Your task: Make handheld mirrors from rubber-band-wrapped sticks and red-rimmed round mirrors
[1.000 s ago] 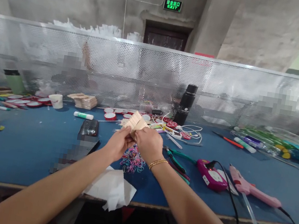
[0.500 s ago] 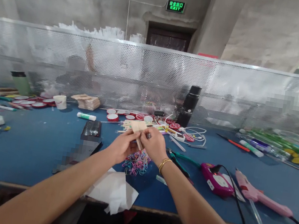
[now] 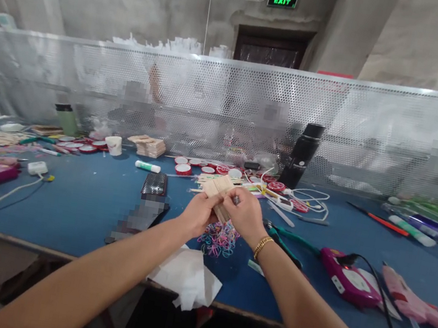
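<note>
Pale flat wooden pieces point(image 3: 218, 186) are held up over the middle of the blue table. My left hand point(image 3: 199, 212) is closed on their left side, thumb on top. My right hand point(image 3: 245, 212), a gold bracelet at its wrist, is pinched at their right side; a small dark object point(image 3: 236, 200) shows at its fingertips, too small to identify. Just below the hands lies a pile of colourful small bands point(image 3: 218, 238). Crumpled white paper point(image 3: 188, 277) rests at the table's front edge.
Green-handled pliers point(image 3: 286, 239), a magenta power box point(image 3: 349, 278) and a pink glue gun point(image 3: 410, 297) lie to the right. A black bottle point(image 3: 301, 155) stands behind, near red round tins point(image 3: 183, 169). A phone point(image 3: 140, 221) and black box point(image 3: 155, 184) are left.
The view has turned left, so the scene sits further right. The wooden pieces now look wider, fanned or turned between my hands. Both hands remain on them.
</note>
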`<state>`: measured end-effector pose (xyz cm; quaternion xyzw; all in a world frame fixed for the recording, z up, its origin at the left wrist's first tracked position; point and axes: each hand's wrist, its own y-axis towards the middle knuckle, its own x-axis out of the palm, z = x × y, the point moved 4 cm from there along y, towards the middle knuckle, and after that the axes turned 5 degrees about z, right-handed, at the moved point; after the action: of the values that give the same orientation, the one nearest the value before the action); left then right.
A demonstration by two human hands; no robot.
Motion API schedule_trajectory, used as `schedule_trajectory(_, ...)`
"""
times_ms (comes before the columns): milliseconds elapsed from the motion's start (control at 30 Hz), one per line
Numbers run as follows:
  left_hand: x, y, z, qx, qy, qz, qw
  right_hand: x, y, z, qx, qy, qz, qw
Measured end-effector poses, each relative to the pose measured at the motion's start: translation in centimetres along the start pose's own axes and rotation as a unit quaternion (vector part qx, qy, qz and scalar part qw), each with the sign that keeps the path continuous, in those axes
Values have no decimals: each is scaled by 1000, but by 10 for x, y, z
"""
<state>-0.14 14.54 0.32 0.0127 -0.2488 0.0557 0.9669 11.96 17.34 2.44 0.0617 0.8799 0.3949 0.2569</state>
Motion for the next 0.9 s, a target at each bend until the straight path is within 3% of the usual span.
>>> schedule_trajectory(233,-1,-2,-3,-22,-29,20,999,1,1,0,31,-12,-12,999)
schedule_trajectory(367,-1,-2,-3,-67,-46,18,997,2,1,-7,-7,-53,-31,998)
schedule_trajectory(500,-2,0,-3,-128,-98,-25,987,4,-3,-23,-52,-104,-102,988)
schedule_trajectory(733,-8,8,-7,-131,-172,-20,976,7,-1,-41,-85,-210,-155,962)
schedule_trajectory(900,-7,11,-8,-145,-198,-7,969,16,3,-36,-119,-198,-120,966)
